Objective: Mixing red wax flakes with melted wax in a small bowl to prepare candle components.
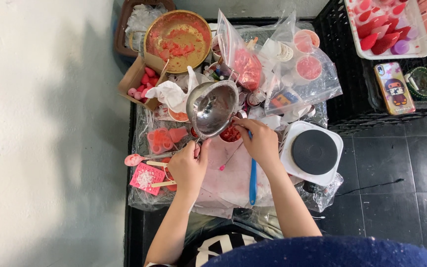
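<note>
The plastic-covered tabletop [233, 190] was packed. Biggest thing out past the grips was the round brass-coloured bowl [178, 39] smeared with red stuff, then the white single hotplate [314, 152] just right of the right hand [260, 143]. Between both grips sat the steel funnel-shaped pan [212, 108], tilted, mouth facing the camera. I'd guess it's light, stiff and a bit slick, so the handle end is the sensible place to take it, which is where the left hand [189, 165] was, fingers curled shut around it as far as I could tell. The handle itself was mostly hidden under that hand.

The right hand was closed around a blue tool [252, 180], its long handle trailing back toward the body and its tip over a small cup of red chunks [230, 134] right under the pan's rim. The tip was hidden, so no idea if it's a spatula or a brush. Left of the left grip lay a pink mould [147, 178] and 1 pink spoon [134, 159].
</note>
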